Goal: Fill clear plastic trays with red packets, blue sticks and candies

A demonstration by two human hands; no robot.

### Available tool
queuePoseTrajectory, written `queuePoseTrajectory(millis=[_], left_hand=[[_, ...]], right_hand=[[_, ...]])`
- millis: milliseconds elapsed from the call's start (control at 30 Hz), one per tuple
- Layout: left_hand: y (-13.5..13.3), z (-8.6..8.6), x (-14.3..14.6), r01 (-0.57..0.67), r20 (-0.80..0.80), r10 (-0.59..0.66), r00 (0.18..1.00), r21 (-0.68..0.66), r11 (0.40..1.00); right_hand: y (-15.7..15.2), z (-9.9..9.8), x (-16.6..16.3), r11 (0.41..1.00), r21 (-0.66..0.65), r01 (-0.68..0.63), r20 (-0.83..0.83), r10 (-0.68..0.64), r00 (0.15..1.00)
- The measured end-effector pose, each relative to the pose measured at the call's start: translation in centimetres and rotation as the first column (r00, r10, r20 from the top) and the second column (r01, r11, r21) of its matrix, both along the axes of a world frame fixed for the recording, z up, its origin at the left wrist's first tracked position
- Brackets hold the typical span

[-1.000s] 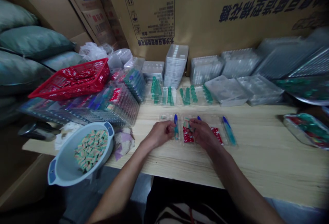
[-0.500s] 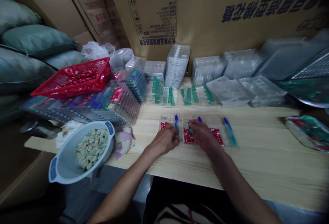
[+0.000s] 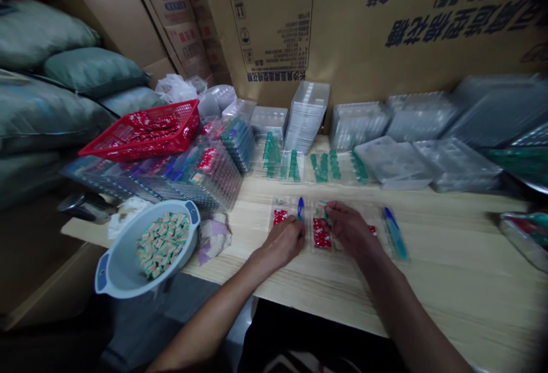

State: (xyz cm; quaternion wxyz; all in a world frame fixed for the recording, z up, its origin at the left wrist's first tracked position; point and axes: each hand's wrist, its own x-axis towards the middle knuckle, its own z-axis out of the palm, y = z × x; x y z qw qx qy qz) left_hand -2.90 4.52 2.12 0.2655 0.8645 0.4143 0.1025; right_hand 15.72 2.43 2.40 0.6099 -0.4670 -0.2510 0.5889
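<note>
Two clear plastic blister trays lie side by side on the wooden table (image 3: 428,282). My left hand (image 3: 286,242) rests with curled fingers on the left tray (image 3: 286,214), beside a red packet (image 3: 279,217) and a blue pen (image 3: 300,207). My right hand (image 3: 351,230) lies over the right tray (image 3: 387,230), fingers bent near a small striped candy (image 3: 321,209) and a red packet (image 3: 321,235). Another blue pen (image 3: 394,229) lies in that tray, right of the hand. What the fingertips pinch, if anything, is hidden.
A pale blue bowl (image 3: 120,270) of striped candies overhangs the table's left edge. A red basket (image 3: 141,133) sits on stacked filled trays (image 3: 201,167). Empty clear trays (image 3: 394,162) and green pieces (image 3: 325,165) line the back, before cardboard boxes (image 3: 342,25). Green sacks (image 3: 51,88) lie left.
The view has shifted, so everything sits further right and lower. My left hand slid down the left tray, uncovering a red packet. My right hand stays over the right tray.
</note>
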Motion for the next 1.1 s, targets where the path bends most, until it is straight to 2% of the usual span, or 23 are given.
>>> queuePoseTrajectory(millis=[100,200,267,400,567,767,900,1000,1067,1100], left_hand=[[1.6,-1.1,-0.8,-0.087,0.21,0.095,0.973,-0.047,0.995],[5.3,-1.6,-2.0,-0.298,0.35,0.32,0.88,-0.117,0.947],[8.1,-1.6,-2.6,-0.378,0.334,0.396,0.856,-0.122,0.918],[11.3,-1.3,-2.8,-0.357,0.235,0.361,0.902,-0.061,0.932],[11.5,-0.5,-3.5,-0.309,0.153,0.297,0.943,0.065,0.949],[11.8,-0.4,-3.8,-0.228,0.041,0.226,0.973,0.044,0.973],[12.1,-0.5,-3.0,-0.278,-0.002,0.278,0.961,0.055,0.959],[11.6,0.4,-2.2,-0.315,-0.007,0.317,0.948,0.104,0.943],[10.4,1.2,-1.1,-0.342,0.057,0.337,0.94,0.129,0.931],[9.6,1.7,-0.2,-0.358,0.135,0.346,0.928,0.077,0.93]], right_hand=[[1.1,1.3,1.5,0.997,0.071,-0.018,0.041,0.015,0.999],[2.1,2.2,3.3,0.992,0.127,-0.012,0.08,0.002,0.997],[2.4,2.4,4.3,0.986,0.167,0.004,0.081,-0.018,0.997],[2.1,1.9,5.7,0.986,0.157,0.056,0.017,-0.06,0.998],[1.7,1.2,6.9,0.986,0.144,0.083,-0.032,-0.079,0.996],[1.5,1.6,6.3,0.994,0.09,0.054,-0.121,-0.043,0.992],[1.2,2.1,5.2,0.999,0.04,-0.029,-0.154,0.035,0.987],[1.1,2.2,4.6,0.996,0.058,-0.07,-0.103,0.076,0.992],[1.2,2.1,4.2,0.993,0.075,-0.093,-0.054,0.097,0.994],[1.2,1.9,4.0,0.991,0.086,-0.106,-0.027,0.109,0.994]])
